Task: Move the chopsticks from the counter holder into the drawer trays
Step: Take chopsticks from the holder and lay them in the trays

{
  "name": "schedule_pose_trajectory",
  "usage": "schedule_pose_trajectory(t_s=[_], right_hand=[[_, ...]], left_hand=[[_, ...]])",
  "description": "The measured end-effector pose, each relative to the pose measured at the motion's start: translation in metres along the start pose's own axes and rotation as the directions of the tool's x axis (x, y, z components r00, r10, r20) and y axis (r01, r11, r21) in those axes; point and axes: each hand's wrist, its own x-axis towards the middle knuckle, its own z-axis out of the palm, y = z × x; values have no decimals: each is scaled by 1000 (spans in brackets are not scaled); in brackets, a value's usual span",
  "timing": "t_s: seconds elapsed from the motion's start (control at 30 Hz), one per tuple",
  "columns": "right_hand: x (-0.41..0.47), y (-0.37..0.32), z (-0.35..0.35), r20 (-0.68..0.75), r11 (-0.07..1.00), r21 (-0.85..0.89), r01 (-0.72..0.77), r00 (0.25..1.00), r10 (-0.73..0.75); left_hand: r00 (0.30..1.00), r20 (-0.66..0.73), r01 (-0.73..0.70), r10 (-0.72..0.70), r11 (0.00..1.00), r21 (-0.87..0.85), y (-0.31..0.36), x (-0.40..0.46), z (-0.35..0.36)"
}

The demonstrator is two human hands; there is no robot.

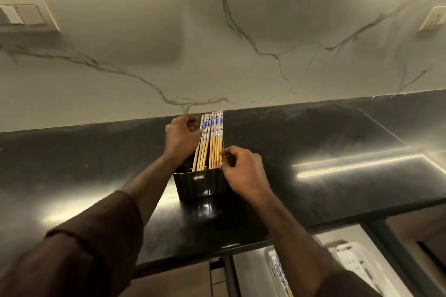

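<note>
The chopsticks (210, 141) stand upright in a tight row inside the black holder (200, 184) — pale wooden shafts below, blue-and-white patterned tops above, rising well clear of the holder's rim. The holder sits on the glossy black worktop (337, 152), near its middle, with a small red label on the wall facing the camera. The left hand (182, 136) is just beside the left edge of the row, its fingers curled into a fist-like grip against the patterned tops; whether it actually clasps a stick or only rests against them is hard to tell from this angle. The right hand (243, 171) is at the holder's right corner, its grip drawn together with fingertips pinching at the lower shaft of the rightmost chopstick. Both forearms reach in from below, dark brown sleeves (79, 255) pushed back from the wrists. Under the worktop's front edge an open drawer (248, 270) shows a white tray (357, 263), and a few more patterned chopsticks (281, 272) already lie in it — partly hidden by the right arm. Behind the worktop rises a pale marble-veined wall (217, 43) carrying a switch plate (24, 13) at the left and a socket (434, 19) at the right.
</note>
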Motion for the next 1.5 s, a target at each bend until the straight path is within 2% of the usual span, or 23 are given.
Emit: schedule_pose_trajectory(t_s=[0.1,0.27,0.37,1.0,1.17,1.27,1.5], right_hand=[[11,-6,7,-6,1000,9,3,1000,-3],[26,-6,16,8,999,35,-20,1000,20],[32,-5,20,3,998,45,-32,999,32],[51,-7,37,-8,990,84,-116,993,117],[54,-8,35,-3,985,108,-134,991,135],[58,-10,36,55,976,150,-160,987,153],[58,-24,43,175,901,388,-192,976,133]], left_hand=[[999,51,8,-9,1000,18,-9,17,8],[978,140,158,-154,987,-17,-24,37,24],[965,178,197,-193,980,-6,-33,42,28],[974,197,99,-109,993,57,-43,43,34],[990,122,74,-73,997,-7,-42,41,24],[993,94,72,-65,994,-82,-35,42,13],[994,109,7,25,958,-286,12,42,-20]])
